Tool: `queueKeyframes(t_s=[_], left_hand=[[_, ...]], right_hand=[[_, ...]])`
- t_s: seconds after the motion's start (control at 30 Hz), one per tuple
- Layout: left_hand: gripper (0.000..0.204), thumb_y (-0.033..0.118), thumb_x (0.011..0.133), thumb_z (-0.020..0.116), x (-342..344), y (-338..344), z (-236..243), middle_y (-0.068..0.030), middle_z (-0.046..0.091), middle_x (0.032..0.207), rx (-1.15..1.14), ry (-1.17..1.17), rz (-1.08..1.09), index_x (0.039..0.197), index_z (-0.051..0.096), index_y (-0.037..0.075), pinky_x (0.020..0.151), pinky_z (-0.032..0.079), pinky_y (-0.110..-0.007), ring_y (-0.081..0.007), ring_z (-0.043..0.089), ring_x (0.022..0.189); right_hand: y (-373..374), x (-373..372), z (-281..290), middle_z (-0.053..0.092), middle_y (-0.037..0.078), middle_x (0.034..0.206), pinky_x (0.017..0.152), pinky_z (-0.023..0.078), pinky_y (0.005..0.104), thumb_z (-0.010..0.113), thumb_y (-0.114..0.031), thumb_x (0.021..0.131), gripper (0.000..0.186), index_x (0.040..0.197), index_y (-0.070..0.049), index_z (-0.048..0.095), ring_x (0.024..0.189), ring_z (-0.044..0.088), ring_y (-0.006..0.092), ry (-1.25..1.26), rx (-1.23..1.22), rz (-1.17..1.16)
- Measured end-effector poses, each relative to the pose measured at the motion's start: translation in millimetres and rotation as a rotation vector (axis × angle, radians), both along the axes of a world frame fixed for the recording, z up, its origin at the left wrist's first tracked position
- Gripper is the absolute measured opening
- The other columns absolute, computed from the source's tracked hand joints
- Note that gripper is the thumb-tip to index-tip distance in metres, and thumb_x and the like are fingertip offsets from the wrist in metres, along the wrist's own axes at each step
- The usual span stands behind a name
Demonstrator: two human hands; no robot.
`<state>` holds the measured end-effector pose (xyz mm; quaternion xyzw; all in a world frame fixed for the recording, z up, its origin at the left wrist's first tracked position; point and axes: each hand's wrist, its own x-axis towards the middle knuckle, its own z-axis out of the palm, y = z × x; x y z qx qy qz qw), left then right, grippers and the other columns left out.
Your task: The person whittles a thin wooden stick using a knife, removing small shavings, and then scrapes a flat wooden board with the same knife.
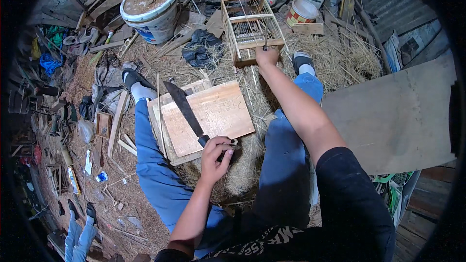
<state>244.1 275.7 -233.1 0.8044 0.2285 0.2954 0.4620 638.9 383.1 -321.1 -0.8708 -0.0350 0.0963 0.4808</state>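
Observation:
My left hand (217, 157) is closed round the dark handle of a machete (182, 106). Its blade slants up and left across a light wooden board (213, 114), which lies over other boards between my legs. Farther out, my right hand (267, 57) is closed at the near end of a small wooden cage (251, 18) with thin bars. A thin dark hook-like piece shows by those fingers; most of the grip is hidden. The cage rests on the straw near my right foot.
A white bucket (149, 17) stands at the far left of the cage, near a black plastic bag (202, 48). A smaller tub (302, 13) sits at its right. A large flat sheet (388, 116) lies to my right. Another person's legs (80, 237) show at lower left.

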Motion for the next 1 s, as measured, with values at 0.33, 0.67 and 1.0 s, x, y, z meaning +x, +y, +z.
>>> queueKeyframes(t_s=[0.33, 0.67, 1.0], left_hand=[[0.007, 0.002, 0.085, 0.072, -1.4, 1.2, 1.7, -0.0138, 0.067, 0.109, -0.037, 0.008, -0.030, 0.092, 0.069, 0.002, 0.093, 0.049, -0.041, -0.0324, 0.064, 0.105], [0.008, 0.004, 0.086, 0.071, -3.5, 3.1, 2.3, -0.0146, 0.067, 0.110, -0.059, 0.011, -0.052, 0.093, 0.069, 0.001, 0.092, 0.049, -0.040, -0.0327, 0.064, 0.105], [0.007, 0.004, 0.086, 0.072, -5.3, 3.4, 0.0, -0.0142, 0.068, 0.111, -0.065, -0.011, -0.045, 0.092, 0.069, 0.002, 0.093, 0.049, -0.041, -0.0325, 0.064, 0.104]], right_hand=[[-10.0, 20.5, -24.8, 0.069, 0.016, 0.076, 0.070, 0.051, 0.0428, 0.077, -0.027, 0.079, 0.034, 0.078, 0.005, 0.066, 0.068, 0.067, 0.0272, 0.011, 0.104, -0.042], [-0.1, 18.1, -37.8, 0.062, 0.011, 0.064, 0.053, 0.045, 0.0405, 0.076, -0.017, 0.079, 0.030, 0.066, 0.001, 0.056, 0.056, 0.060, 0.0228, 0.017, 0.162, -0.067], [0.0, 3.2, -16.3, 0.069, 0.020, 0.082, 0.074, 0.053, 0.0425, 0.080, -0.023, 0.076, 0.034, 0.079, 0.005, 0.061, 0.076, 0.068, 0.0329, -0.046, 0.085, -0.022]])
